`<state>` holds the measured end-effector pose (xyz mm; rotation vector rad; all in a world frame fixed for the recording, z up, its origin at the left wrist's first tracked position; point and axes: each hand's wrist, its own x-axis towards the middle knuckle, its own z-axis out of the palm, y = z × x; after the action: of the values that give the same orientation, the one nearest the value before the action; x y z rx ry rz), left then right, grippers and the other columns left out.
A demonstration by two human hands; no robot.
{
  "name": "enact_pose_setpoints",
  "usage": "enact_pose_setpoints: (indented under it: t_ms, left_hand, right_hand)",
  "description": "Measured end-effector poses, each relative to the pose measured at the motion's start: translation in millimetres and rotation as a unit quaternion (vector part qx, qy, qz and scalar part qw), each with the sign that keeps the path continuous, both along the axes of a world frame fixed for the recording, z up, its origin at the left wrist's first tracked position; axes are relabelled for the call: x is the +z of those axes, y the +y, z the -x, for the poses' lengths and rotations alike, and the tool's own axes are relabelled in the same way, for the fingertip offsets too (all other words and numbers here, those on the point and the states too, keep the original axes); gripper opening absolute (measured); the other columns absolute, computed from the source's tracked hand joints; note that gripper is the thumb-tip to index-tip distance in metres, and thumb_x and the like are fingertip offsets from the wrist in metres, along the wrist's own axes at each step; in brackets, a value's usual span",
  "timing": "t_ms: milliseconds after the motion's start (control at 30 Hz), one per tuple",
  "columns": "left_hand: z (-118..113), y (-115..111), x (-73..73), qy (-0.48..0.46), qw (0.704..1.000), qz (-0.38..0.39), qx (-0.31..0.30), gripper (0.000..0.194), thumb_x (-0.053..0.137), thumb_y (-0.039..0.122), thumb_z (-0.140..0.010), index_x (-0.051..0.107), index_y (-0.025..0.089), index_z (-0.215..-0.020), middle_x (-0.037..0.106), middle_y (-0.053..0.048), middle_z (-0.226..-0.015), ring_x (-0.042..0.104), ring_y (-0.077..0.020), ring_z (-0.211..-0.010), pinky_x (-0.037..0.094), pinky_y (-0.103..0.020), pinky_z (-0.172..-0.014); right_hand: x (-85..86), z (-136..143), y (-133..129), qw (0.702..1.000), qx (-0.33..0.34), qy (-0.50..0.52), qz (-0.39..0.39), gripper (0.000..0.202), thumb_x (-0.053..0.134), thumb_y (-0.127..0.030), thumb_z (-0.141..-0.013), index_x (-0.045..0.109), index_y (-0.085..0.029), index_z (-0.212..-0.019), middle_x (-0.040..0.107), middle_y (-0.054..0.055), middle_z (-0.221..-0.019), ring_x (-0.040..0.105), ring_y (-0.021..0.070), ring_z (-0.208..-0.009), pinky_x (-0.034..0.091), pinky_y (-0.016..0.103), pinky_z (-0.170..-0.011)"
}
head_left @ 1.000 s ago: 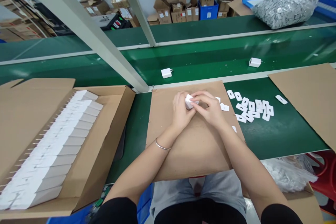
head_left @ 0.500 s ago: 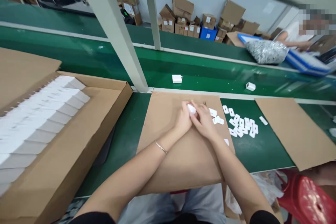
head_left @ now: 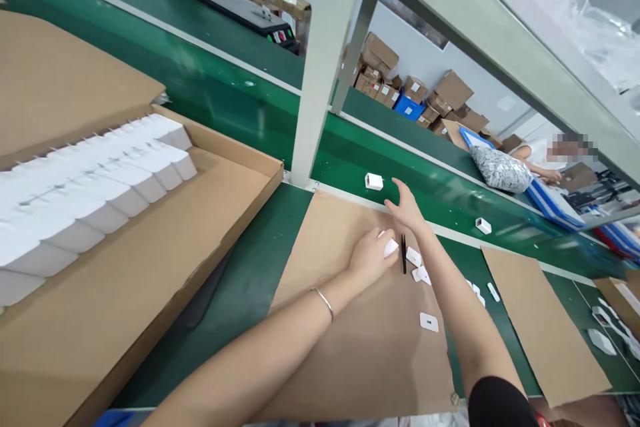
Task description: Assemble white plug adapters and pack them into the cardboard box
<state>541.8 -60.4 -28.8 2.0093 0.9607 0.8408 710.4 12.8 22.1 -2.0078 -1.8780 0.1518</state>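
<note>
My left hand [head_left: 369, 257], with a thin bracelet at the wrist, is closed around a small white plastic piece [head_left: 391, 247] over the cardboard sheet [head_left: 340, 340]. Much of that piece hides behind the fingers. Farther forward, my right hand [head_left: 409, 208] is stretched out with thumb and forefinger apart and nothing between them. Just left of its fingertips, on the green belt, lies a white plug charger [head_left: 374, 181], not touched. Black tweezers [head_left: 403, 255] lie on the cardboard beside my left hand. Several flat white plates [head_left: 429, 322] are to their right.
A large open carton [head_left: 235, 203] with rows of white pieces stands at left. A metal post [head_left: 314, 93] rises behind the bench. Another white charger [head_left: 483, 225] lies on the belt at right, beyond a second cardboard sheet [head_left: 545, 320]. A person sits in the background.
My right hand has left the white piece and reached forward toward the charger on the belt, its fingers opening. My left hand keeps the piece. The view has tilted and shifted.
</note>
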Motion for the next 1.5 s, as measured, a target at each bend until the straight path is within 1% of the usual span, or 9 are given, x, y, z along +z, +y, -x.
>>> enact_pose_setpoints:
  t_ms: [167, 300, 567, 667, 767, 933, 1167, 1333, 1500]
  left_hand:
    - [-2, 2, -1.8, 0.017, 1.000, 0.004, -0.009, 0.011, 0.064, 0.029, -0.090, 0.063, 0.023, -0.099, 0.063, -0.009, -0.102, 0.064, -0.0278, -0.093, 0.048, -0.036, -0.076]
    - [-3, 4, -2.3, -0.019, 0.999, 0.036, 0.007, 0.015, 0.064, 0.029, -0.089, 0.061, 0.024, -0.102, 0.065, -0.009, -0.104, 0.065, -0.0293, -0.098, 0.051, -0.040, -0.082]
    - [9, -2, 7.0, -0.257, 0.966, -0.016, 0.006, 0.015, 0.051, 0.030, -0.097, 0.058, 0.022, -0.109, 0.066, -0.010, -0.107, 0.065, -0.0252, -0.103, 0.050, -0.039, -0.092]
    - [12, -3, 5.1, -0.295, 0.954, -0.028, 0.051, 0.026, 0.037, 0.035, -0.106, 0.059, 0.022, -0.111, 0.065, -0.010, -0.108, 0.064, -0.0236, -0.105, 0.049, -0.038, -0.093]
    - [12, -3, -0.8, -0.298, 0.949, -0.058, 0.082, 0.029, 0.038, 0.039, -0.106, 0.059, 0.021, -0.113, 0.063, -0.010, -0.109, 0.062, -0.0229, -0.104, 0.049, -0.038, -0.092]
    - [18, -6, -7.6, -0.280, 0.948, -0.132, 0.067, 0.029, 0.042, 0.039, -0.105, 0.060, 0.021, -0.116, 0.061, -0.010, -0.112, 0.059, -0.0245, -0.112, 0.048, -0.040, -0.096]
    - [15, -7, -15.9, -0.263, 0.964, -0.004, 0.021, 0.045, 0.043, 0.054, -0.101, 0.048, 0.021, -0.130, 0.055, -0.014, -0.126, 0.056, -0.0267, -0.117, 0.045, -0.044, -0.103]
    - [17, 1, -16.2, -0.207, 0.972, 0.107, -0.034, 0.038, 0.041, 0.058, -0.100, 0.051, 0.022, -0.107, 0.057, -0.006, -0.101, 0.056, -0.0222, -0.096, 0.046, -0.038, -0.090]
    - [23, 0, -7.2, -0.174, 0.974, 0.105, -0.101, 0.041, 0.048, 0.062, -0.096, 0.049, 0.022, -0.093, 0.054, -0.001, -0.085, 0.052, -0.0182, -0.080, 0.041, -0.031, -0.075]
  right_hand:
    - [-8.6, 9, 66, 0.993, -0.016, -0.083, 0.077, 0.070, 0.068, -0.011, -0.080, 0.052, -0.014, -0.147, 0.054, 0.019, -0.151, 0.054, 0.0310, -0.134, 0.043, 0.047, -0.111]
    - [-2.9, 16, 66, 0.993, -0.027, -0.081, 0.084, 0.047, 0.074, -0.015, -0.081, 0.066, -0.013, -0.128, 0.067, 0.018, -0.132, 0.063, 0.0278, -0.118, 0.046, 0.045, -0.103]
    - [27.8, -4, -51, 0.985, 0.072, 0.020, 0.154, 0.046, 0.077, -0.025, -0.080, 0.071, -0.025, -0.125, 0.068, 0.009, -0.137, 0.062, 0.0284, -0.127, 0.046, 0.046, -0.109]
    - [30.1, 8, -96, 0.983, -0.020, 0.177, 0.050, 0.041, 0.064, -0.047, -0.091, 0.069, -0.023, -0.124, 0.070, 0.010, -0.131, 0.065, 0.0260, -0.121, 0.048, 0.043, -0.107]
    - [19.8, 43, -123, 0.917, -0.105, 0.376, 0.076, 0.060, 0.045, -0.072, -0.095, 0.070, -0.020, -0.113, 0.075, 0.009, -0.095, 0.071, 0.0222, -0.087, 0.055, 0.035, -0.081]
    - [-9.2, 96, -134, 0.794, -0.082, 0.593, 0.110, 0.068, 0.040, -0.080, -0.092, 0.069, -0.021, -0.108, 0.069, 0.006, -0.076, 0.066, 0.0219, -0.076, 0.050, 0.031, -0.065]
    - [-29.4, 74, -145, 0.895, -0.082, 0.436, -0.049, 0.054, 0.041, -0.071, -0.097, 0.064, -0.025, -0.113, 0.061, 0.003, -0.082, 0.053, 0.0195, -0.069, 0.044, 0.032, -0.065]
    - [-27.7, 53, -150, 0.921, -0.040, 0.381, -0.078, 0.050, 0.034, -0.062, -0.102, 0.060, -0.024, -0.122, 0.065, 0.007, -0.111, 0.058, 0.0208, -0.085, 0.047, 0.034, -0.077]
    - [-22.3, 49, -152, 0.934, -0.017, 0.347, -0.089, 0.049, 0.031, -0.058, -0.104, 0.060, -0.023, -0.121, 0.066, 0.007, -0.119, 0.060, 0.0212, -0.092, 0.046, 0.035, -0.086]
